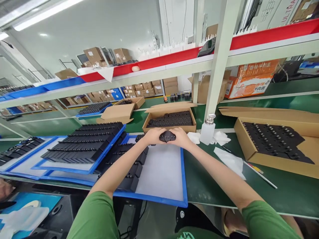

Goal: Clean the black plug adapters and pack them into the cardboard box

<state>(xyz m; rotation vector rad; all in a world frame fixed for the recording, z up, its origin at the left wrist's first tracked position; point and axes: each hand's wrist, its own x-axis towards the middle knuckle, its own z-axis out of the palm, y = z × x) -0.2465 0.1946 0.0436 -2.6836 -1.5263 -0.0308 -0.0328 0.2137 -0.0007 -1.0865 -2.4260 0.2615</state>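
Note:
Both my hands meet at the far end of a blue-rimmed tray [183, 172] lined with white foam. My left hand [153, 135] and my right hand [181, 137] are closed around one small black plastic part [167, 136] held between them. Rows of the same black parts [126, 162] fill the tray's left side. Just behind my hands stands an open cardboard box [169, 127] packed with more black parts.
A stacked blue tray of black parts [84, 144] lies to the left. A white squeeze bottle [207, 129], white wipes [230, 161] and a thin stick [259, 173] lie to the right on the green bench. Another cardboard box of parts [274, 156] sits far right. A white shelf post [216, 66] rises behind.

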